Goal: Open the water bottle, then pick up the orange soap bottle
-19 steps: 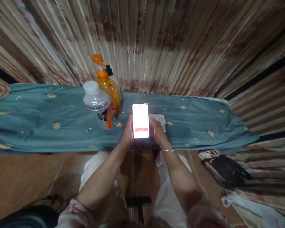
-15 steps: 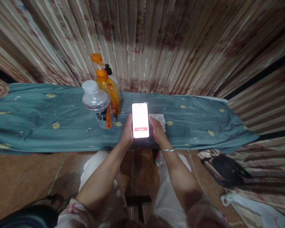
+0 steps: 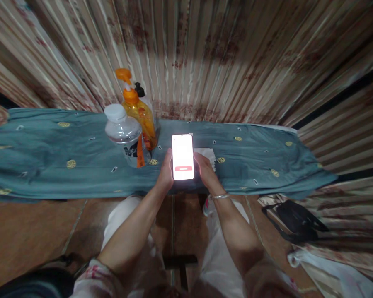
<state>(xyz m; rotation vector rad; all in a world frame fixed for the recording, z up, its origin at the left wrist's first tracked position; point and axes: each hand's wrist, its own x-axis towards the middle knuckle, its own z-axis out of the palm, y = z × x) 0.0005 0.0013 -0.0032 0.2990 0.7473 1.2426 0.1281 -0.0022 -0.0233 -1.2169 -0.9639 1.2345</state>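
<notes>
A smartphone (image 3: 183,155) with a bright white screen and a red bar near its bottom is held upright above the cloth-covered table. My left hand (image 3: 166,171) grips its left edge, thumb along the side. Against the right edge lies my right hand (image 3: 205,167), its thumb by the screen; the fingers of both hands are mostly hidden behind the phone. A white piece of paper or tissue (image 3: 209,154) rests on the cloth behind my right hand. The text on the screen is too washed out to read.
Left of the phone stand a clear bottle with a white cap (image 3: 123,134), an orange pump bottle (image 3: 144,120) and a black-topped pump bottle (image 3: 139,90). A green patterned cloth (image 3: 255,155) covers the table before a pleated curtain (image 3: 205,62). A black bag (image 3: 295,219) lies at lower right.
The whole view has shifted very slightly, with the bottles a little further left in the picture. Both hands keep their hold on the phone, and its screen looks much the same.
</notes>
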